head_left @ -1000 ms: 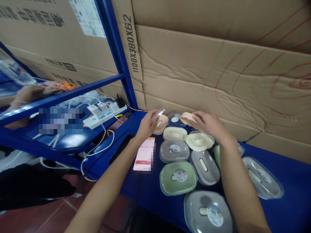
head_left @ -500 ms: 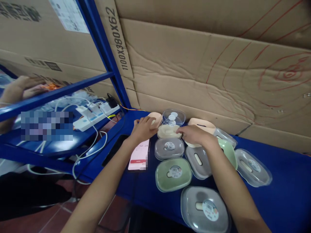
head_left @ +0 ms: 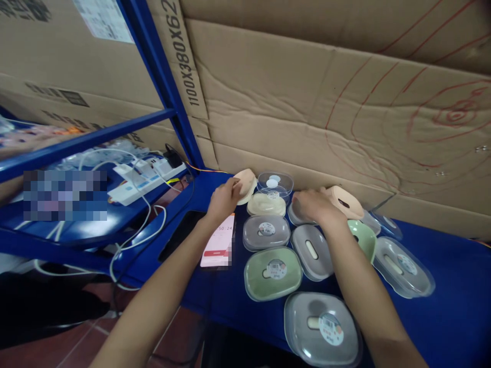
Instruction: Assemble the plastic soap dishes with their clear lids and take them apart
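Note:
My left hand [head_left: 223, 198] is closed on the edge of a tilted peach soap dish [head_left: 245, 184], fingers hooked over its near side. My right hand [head_left: 312, 204] has its fingers bent down over a grey soap dish [head_left: 294, 217]; its grip is partly hidden. Just right of it, a peach soap dish [head_left: 347, 200] with a slot leans against the cardboard. A cream soap dish [head_left: 266, 205] lies between my hands, with clear lids [head_left: 275, 181] behind it. Nearer me lie lidded grey [head_left: 253, 232] and green [head_left: 255, 276] soap dishes.
A phone [head_left: 217, 245] with a lit timer lies beside my left forearm, next to a dark phone [head_left: 178, 237]. A blue frame [head_left: 153, 66], a power strip [head_left: 134, 186] and loose cables [head_left: 148, 240] are on the left. Cardboard [head_left: 268, 102] stands behind the blue table [head_left: 452, 306].
My left hand has tilted the peach dish up. My right hand has left the cream dish and shifted right. The right peach dish has moved right, and a clear lid now shows beyond it.

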`<action>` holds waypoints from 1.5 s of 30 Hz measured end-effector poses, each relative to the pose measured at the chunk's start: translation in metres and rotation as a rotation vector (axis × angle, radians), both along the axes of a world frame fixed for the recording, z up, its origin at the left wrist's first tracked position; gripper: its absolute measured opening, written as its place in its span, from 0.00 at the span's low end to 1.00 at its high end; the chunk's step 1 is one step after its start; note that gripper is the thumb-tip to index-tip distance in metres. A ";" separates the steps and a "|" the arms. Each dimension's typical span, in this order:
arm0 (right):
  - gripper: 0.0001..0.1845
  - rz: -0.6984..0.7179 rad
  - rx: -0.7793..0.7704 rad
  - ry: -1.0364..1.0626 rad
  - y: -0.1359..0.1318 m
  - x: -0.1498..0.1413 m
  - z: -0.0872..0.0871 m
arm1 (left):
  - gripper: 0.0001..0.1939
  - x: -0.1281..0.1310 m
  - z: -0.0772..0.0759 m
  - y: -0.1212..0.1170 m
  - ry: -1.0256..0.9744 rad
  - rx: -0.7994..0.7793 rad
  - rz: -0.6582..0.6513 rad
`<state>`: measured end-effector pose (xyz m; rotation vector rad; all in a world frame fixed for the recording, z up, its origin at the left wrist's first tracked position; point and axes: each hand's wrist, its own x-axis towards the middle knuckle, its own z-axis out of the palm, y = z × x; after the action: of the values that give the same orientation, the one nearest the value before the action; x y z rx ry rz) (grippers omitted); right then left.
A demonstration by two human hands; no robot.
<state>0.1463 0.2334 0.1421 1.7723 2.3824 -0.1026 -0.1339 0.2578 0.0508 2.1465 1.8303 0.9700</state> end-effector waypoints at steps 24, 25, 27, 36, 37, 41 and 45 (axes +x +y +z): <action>0.25 -0.229 0.645 0.283 -0.005 0.015 0.033 | 0.35 0.020 0.037 -0.056 0.040 -0.267 -0.848; 0.24 -0.142 0.598 0.344 -0.006 0.015 0.033 | 0.35 0.021 0.036 -0.056 0.035 -0.265 -0.842; 0.22 0.092 0.396 0.421 -0.011 0.016 0.027 | 0.34 0.023 0.034 -0.054 0.023 -0.240 -0.822; 0.30 0.363 0.238 0.365 -0.174 0.054 -0.003 | 0.22 0.030 0.022 -0.051 0.046 0.087 -0.734; 0.37 0.440 0.185 0.332 -0.198 0.056 -0.008 | 0.21 0.032 0.020 -0.051 0.055 0.111 -0.728; 0.41 0.491 0.180 0.218 -0.259 0.069 -0.045 | 0.18 0.042 0.015 -0.052 0.144 0.196 -0.650; 0.37 0.247 0.364 0.140 -0.278 0.103 -0.081 | 0.15 0.051 0.016 -0.055 0.248 0.204 -0.524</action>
<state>0.2490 -0.0449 0.0609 1.6307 2.8482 0.2642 -0.0827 0.2027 0.0666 2.7707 1.1695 0.8186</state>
